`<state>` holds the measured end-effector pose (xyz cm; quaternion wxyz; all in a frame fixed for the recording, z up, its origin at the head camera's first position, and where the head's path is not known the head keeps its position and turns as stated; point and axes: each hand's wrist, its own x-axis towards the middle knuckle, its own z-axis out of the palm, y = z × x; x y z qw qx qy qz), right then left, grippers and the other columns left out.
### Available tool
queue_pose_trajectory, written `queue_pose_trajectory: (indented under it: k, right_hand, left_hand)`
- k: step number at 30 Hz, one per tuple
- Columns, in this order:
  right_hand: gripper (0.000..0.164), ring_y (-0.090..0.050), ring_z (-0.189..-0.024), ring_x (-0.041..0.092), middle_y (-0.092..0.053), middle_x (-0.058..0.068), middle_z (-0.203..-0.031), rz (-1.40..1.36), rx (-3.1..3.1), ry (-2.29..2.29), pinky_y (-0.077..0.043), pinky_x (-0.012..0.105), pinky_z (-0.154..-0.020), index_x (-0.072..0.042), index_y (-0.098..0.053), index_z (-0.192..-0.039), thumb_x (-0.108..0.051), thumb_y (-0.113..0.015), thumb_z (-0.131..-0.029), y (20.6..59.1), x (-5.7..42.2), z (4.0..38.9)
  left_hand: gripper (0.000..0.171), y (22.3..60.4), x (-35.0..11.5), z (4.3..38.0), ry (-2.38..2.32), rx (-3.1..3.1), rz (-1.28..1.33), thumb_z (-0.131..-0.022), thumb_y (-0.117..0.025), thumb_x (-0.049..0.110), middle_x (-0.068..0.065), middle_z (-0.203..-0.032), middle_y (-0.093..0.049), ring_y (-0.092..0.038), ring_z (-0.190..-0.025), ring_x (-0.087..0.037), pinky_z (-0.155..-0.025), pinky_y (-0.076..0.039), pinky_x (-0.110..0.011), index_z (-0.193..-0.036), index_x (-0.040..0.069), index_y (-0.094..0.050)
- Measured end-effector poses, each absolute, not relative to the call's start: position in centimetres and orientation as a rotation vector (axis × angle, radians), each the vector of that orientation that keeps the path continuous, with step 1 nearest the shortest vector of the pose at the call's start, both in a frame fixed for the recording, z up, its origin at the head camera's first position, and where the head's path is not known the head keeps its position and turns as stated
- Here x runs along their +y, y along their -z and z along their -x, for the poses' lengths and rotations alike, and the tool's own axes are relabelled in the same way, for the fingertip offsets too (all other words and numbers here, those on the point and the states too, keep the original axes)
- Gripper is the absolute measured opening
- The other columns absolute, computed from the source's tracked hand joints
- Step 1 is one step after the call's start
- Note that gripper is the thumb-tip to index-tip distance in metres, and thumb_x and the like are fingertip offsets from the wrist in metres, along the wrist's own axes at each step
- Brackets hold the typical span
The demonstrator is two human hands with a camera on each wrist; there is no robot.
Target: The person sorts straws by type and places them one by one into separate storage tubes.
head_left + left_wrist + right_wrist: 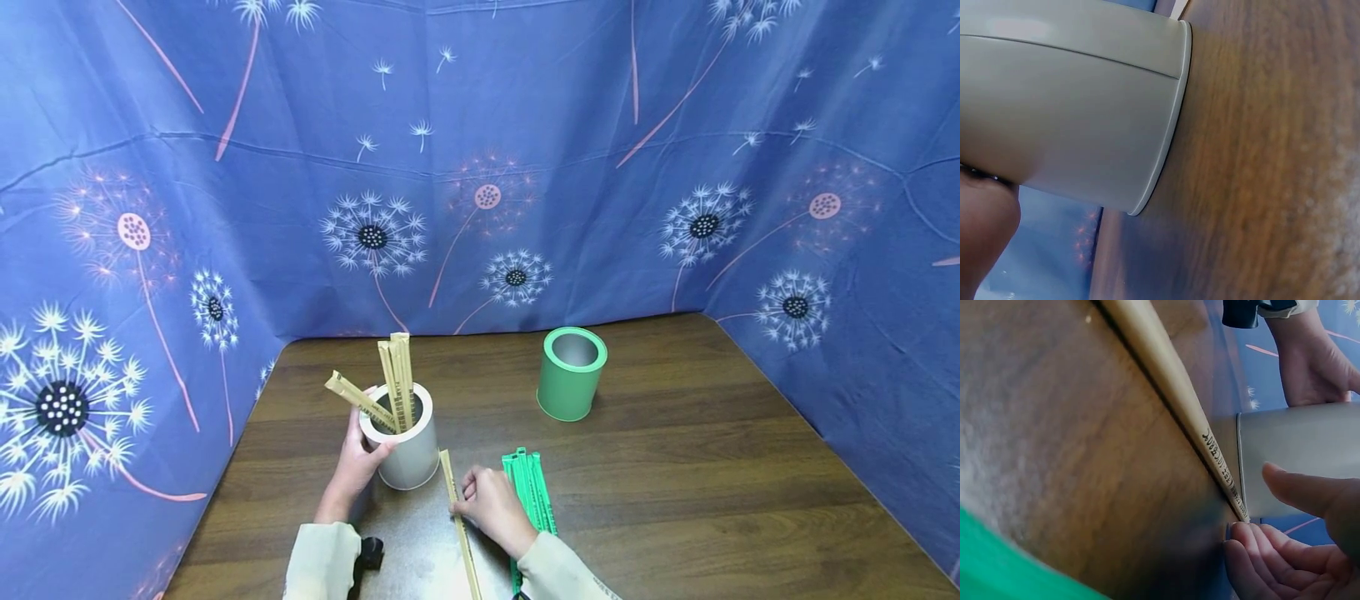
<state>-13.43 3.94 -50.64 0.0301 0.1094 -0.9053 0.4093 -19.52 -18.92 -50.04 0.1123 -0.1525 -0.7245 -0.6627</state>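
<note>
My left hand (354,462) grips a pale grey can (412,463) at its upper left, thumb along the near side of the rim. The can stands upright on the table, and several tan paper-wrapped sticks (399,383) lean out of it. Another tan wrapped stick (468,557) with dark print lies on the wood just right of the can. Over this stick hovers my right hand (491,504), thumb apart from its bent fingers. In the right wrist view, the fingertips (1241,532) are right at the stick's far end. Several green wrapped sticks (534,487) lie partly beneath the right forearm.
A green can (564,392) stands at the back, right of the middle, with no sticks showing in its mouth. The brown wooden table (697,467) is bounded at the back and sides by a blue dandelion-print cloth (585,233).
</note>
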Motion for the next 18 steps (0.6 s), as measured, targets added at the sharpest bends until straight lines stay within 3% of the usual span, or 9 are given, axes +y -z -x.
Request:
queue_pose_trajectory:
  k: [11, 18]
  right_hand:
    - [0.031, -0.039, -0.052, -0.001, -0.051, -0.011, -0.056, -0.397, -2.879, -1.019, -0.034, 0.019, -0.048, -0.01, -0.058, -0.069, -0.018, -0.087, -0.058, 50.61, 3.72, 12.73]
    - [0.032, -0.045, -0.054, 0.007, -0.054, -0.006, -0.057, -0.417, -2.917, -0.856, -0.036, 0.023, -0.048, -0.014, -0.057, -0.064, -0.019, -0.087, -0.056, 50.66, 3.59, 12.66]
  left_hand:
    - [0.087, 50.17, -18.91, 19.6, 1.948, -2.126, 0.45, -0.075, -0.066, -0.004, 0.022, -0.133, -0.043, -0.045, -0.119, 0.008, -0.098, -0.033, -0.007, -0.149, 0.004, -0.021]
    - [0.083, 50.09, -18.57, 19.45, 1.991, -2.067, 0.484, -0.075, -0.064, -0.005, 0.021, -0.132, -0.044, -0.045, -0.119, 0.008, -0.099, -0.032, -0.008, -0.146, -0.001, -0.021]
